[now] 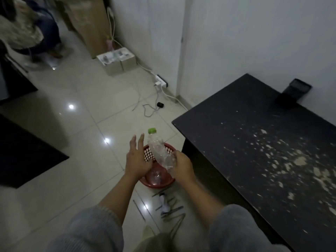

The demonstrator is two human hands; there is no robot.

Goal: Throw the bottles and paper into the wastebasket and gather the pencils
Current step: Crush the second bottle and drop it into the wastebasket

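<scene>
So we're mid bottle-toss here. Starting on the left, the left hand (137,160) is hovering over the near-left rim of the red wastebasket (148,154), fingers spread wide and holding nothing. Just right of it, the crumpled clear bottle (160,151) with the green cap (152,130) is tilting up over the basket — the right hand (181,166) is gripping it by the bottom end, grip wrapped snug around it.

Inside the wastebasket something clear is already lying at the bottom, looking like another bottle, though it's blurry. On the floor on the near side of the basket, the pencils (172,210) are lying scattered around a white crumpled thing, probably the paper (164,201). The dark desk (254,142) on the right is carrying nothing for the task.

Next move, I'm guessing — just opening the right grip so the bottle drops in, then going for the paper.
</scene>
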